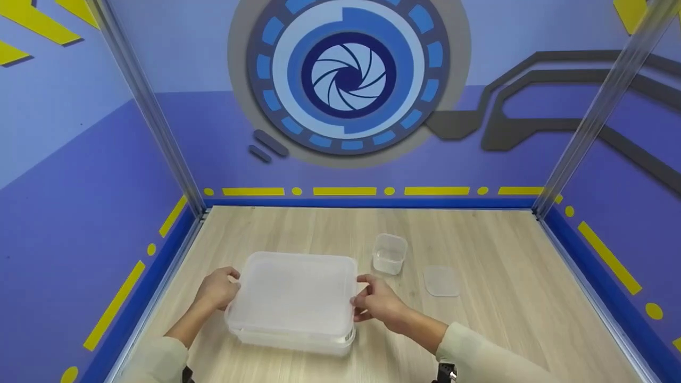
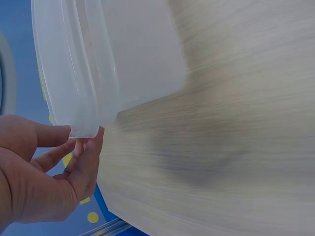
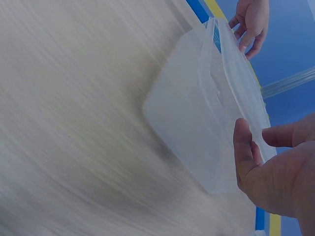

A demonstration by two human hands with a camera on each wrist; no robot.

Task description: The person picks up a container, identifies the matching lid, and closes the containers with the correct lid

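A large translucent plastic lid [image 1: 295, 292] lies over a rectangular clear food container [image 1: 292, 343] on the table. The right wrist view shows a gap between the lid [image 3: 241, 83] and the container's rim along one side, the lid tilted up there. My left hand [image 1: 218, 288] pinches the lid's left edge, thumb above and fingers beneath, as the left wrist view shows. At the right edge, my right hand [image 1: 380, 304] holds the lid between thumb and fingers.
Behind and right of the large container stands a small open clear container [image 1: 389, 254]. A small square translucent lid [image 1: 441, 281] lies flat to its right. Blue printed panels [image 1: 340, 175] wall in the wooden table [image 1: 500, 319] at the back and sides.
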